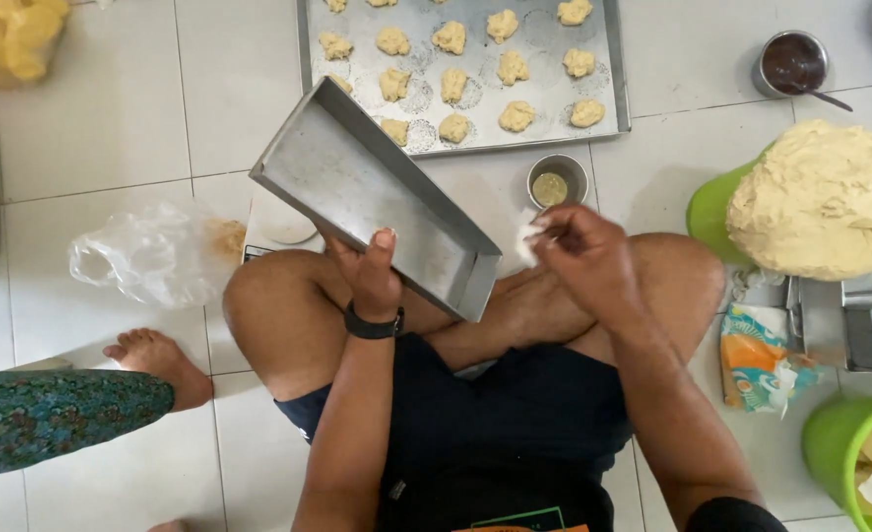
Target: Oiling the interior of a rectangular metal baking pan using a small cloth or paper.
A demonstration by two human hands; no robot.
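The left hand is clamped on the near long wall of an empty metal baking tray, tilted up over the knees — thin, stiff sheet metal, probably light but slick, best held by a rim. Right of it, the right hand pinches a small white wad between closed fingertips — soft, easily crushed.

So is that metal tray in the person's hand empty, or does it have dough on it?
Empty. The tray held tilted in the left hand shows only bare metal inside, unlike the baking sheet on the floor, which carries dough pieces.
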